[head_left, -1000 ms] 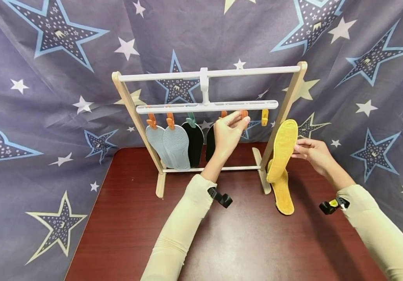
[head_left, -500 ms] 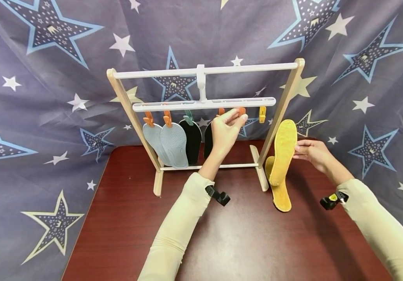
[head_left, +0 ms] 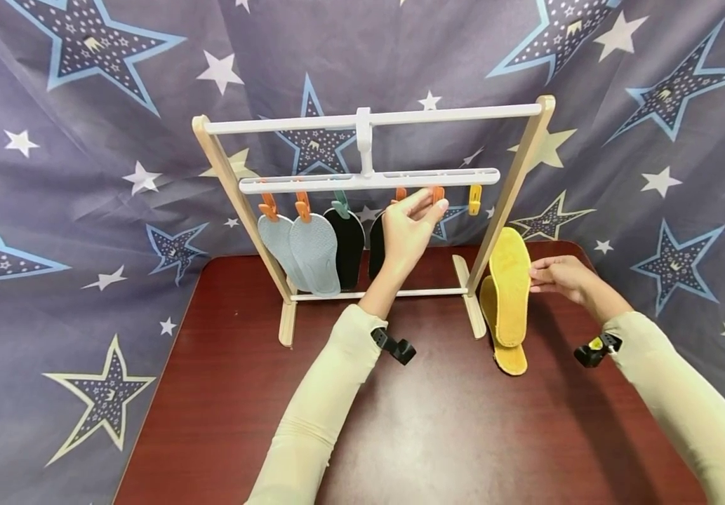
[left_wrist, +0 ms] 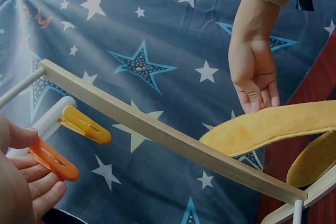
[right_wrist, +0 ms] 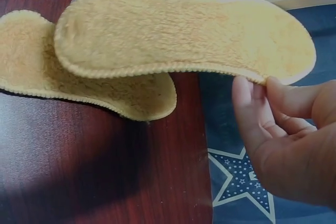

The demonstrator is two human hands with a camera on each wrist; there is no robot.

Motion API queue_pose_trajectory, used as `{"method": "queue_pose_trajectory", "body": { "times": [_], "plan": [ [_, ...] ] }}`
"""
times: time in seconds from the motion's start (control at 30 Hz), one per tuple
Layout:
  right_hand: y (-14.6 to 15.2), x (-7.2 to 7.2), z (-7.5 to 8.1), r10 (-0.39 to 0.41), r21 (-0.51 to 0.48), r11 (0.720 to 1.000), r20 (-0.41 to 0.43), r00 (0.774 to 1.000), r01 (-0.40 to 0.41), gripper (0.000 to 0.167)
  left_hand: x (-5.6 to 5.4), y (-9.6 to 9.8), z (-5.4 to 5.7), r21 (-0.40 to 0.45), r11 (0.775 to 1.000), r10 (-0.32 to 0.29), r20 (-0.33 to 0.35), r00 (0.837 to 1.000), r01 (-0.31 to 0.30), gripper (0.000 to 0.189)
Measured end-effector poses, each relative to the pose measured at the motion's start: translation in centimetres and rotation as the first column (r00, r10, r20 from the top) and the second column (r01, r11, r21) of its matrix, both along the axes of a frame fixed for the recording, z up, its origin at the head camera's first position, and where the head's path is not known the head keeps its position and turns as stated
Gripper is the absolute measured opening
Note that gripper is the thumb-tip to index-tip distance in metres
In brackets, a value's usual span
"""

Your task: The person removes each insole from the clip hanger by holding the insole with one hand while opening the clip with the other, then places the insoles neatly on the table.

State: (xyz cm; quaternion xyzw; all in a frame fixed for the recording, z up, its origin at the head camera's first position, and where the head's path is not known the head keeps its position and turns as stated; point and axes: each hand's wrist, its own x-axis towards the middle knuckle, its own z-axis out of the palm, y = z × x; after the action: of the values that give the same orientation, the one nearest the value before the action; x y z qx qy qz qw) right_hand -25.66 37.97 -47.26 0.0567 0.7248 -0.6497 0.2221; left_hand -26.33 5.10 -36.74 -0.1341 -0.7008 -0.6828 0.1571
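Note:
My left hand [head_left: 405, 235] pinches an orange clothespin [left_wrist: 55, 161] under the white hanger bar [head_left: 368, 181], thumb on one side and fingers on the other. With thumb and fingertips, my right hand [head_left: 564, 275] grips the edge of a fuzzy yellow insole [head_left: 509, 287], held up beside the rack's right post. A second yellow insole [right_wrist: 21, 51] lies on the table beneath it, partly covered. Two light grey insoles [head_left: 314, 256] and a black insole [head_left: 348, 245] hang from clips on the left. Another black insole [head_left: 377, 245] is mostly hidden behind my left hand.
A wooden rack [head_left: 523, 168] with white rails carries the hanger on its top rail [head_left: 450, 118]. One yellow clothespin [head_left: 475, 200] hangs at the hanger's right end with nothing in it. The dark red table [head_left: 210, 393] meets a star-patterned cloth [head_left: 52, 210] behind.
The yellow insole in my right hand has turned more upright and shifted lower, covering more of the one beneath. My left hand stays on the orange clothespin.

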Motion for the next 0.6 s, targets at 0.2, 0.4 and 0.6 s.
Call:
{"method": "queue_pose_trajectory", "body": {
  "times": [0.2, 0.4, 0.6],
  "plan": [
    [0.0, -0.1, -0.8, 0.013, 0.042, 0.999, 0.061, 0.998, -0.016, 0.016, 0.0, 0.0, 0.0, 0.007, 1.0, -0.004, -0.002, 1.0, 0.004, 0.034],
    [0.2, -0.3, -1.8, 0.022, 0.037, 0.999, 0.118, 0.993, -0.026, 0.026, 0.0, 0.0, 0.1, 0.005, 1.0, -0.002, -0.005, 1.0, 0.002, 0.033],
    [-0.1, -0.1, -2.1, 0.03, 0.018, 0.999, 0.162, 0.986, -0.034, 0.029, 0.1, -0.1, 0.1, 0.004, 1.0, -0.004, 0.004, 1.0, 0.004, 0.033]
  ]
}}
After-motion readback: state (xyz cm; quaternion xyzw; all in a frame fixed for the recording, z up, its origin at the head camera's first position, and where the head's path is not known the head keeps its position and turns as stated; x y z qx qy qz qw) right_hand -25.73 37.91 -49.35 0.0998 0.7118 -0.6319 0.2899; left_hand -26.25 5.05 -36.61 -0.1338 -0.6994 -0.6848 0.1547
